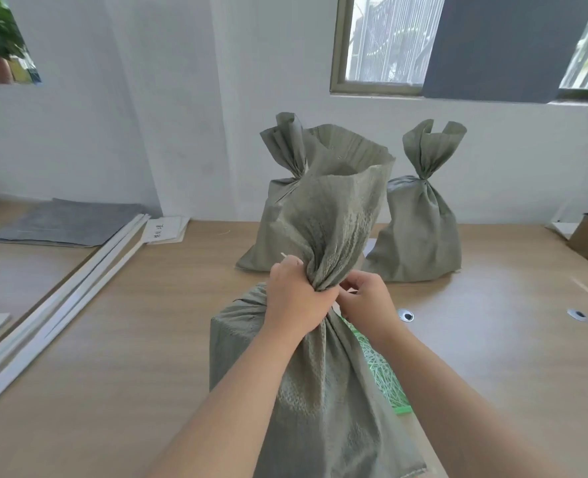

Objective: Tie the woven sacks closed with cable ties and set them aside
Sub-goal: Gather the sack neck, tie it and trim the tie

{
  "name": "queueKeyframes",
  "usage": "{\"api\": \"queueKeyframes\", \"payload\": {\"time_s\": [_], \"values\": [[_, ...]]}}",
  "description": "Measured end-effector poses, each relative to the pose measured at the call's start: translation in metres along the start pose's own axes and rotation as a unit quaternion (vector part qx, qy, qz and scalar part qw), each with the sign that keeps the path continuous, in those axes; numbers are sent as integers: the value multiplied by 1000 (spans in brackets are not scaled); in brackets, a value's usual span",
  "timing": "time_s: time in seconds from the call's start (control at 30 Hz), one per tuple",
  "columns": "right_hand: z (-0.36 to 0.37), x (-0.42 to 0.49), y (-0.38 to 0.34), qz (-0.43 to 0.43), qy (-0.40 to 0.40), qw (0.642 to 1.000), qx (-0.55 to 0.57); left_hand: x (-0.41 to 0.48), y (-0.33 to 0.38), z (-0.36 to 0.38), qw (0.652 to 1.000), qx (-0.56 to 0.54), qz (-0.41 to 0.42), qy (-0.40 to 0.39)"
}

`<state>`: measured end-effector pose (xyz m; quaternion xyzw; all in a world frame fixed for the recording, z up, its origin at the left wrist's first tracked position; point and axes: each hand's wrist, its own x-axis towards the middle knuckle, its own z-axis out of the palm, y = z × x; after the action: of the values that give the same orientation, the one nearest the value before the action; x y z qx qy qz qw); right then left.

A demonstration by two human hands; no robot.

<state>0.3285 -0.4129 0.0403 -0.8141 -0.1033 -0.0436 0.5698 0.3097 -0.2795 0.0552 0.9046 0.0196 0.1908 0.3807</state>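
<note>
the left hand is clenched round the gathered neck of the near sack, squeezing the fabric into a tight bunch. the pale tip of a cable tie pokes out just above its knuckles. the right hand sits against the other side of the neck, its fingers curled in and pinching what looks like the other end of the tie, though that part is mostly hidden. above the grip the sack's mouth flares open. the sack stands upright on the wooden table, near the person. green strands lie just beside it on the right. farther back, near the wall, two tied sacks stand side by side. white strips and grey sheets lie at the left.
</note>
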Motion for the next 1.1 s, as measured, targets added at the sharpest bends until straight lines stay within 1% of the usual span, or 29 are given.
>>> {"api": "queueKeyframes", "payload": {"time_s": [0.1, 0.17, 0.23, 0.33, 0.47, 0.63, 0.73, 0.8, 0.9, 0.97, 1.0, 1.03, 1.1], "values": [[5, -2, 2, -23, -11, 999, -19, -5, 2, 6, 993, 105, 29, 39], [8, -2, 5, -45, -14, 999, -6, -8, 5, 6, 984, 155, 60, 69], [10, -2, 8, -80, -14, 997, 18, -10, 5, 5, 971, 215, 75, 75], [16, -3, 15, -107, -13, 994, 29, -13, 9, 2, 960, 264, 85, 45], [20, -9, 22, -45, -11, 998, 52, -17, 14, -6, 944, 312, 105, -10], [18, -12, 23, 14, -25, 997, 70, -18, 23, -16, 927, 363, 86, -46], [12, -19, 25, 0, -17, 995, 95, -18, 24, -18, 912, 401, 69, -52], [12, -24, 24, -16, -6, 993, 114, -18, 26, -19, 893, 442, 63, -60], [17, -28, 21, -32, 6, 991, 126, -13, 32, -20, 839, 529, 75, -105], [18, -27, 20, -42, 21, 991, 125, -8, 36, -22, 806, 567, 105, -130], [18, -26, 20, -48, 26, 990, 129, -5, 37, -24, 799, 571, 123, -143], [18, -25, 20, -52, 30, 989, 138, -3, 38, -25, 799, 563, 139, -158], [16, -25, 19, -51, 31, 986, 153, 0, 39, -28, 813, 533, 147, -184]]}}
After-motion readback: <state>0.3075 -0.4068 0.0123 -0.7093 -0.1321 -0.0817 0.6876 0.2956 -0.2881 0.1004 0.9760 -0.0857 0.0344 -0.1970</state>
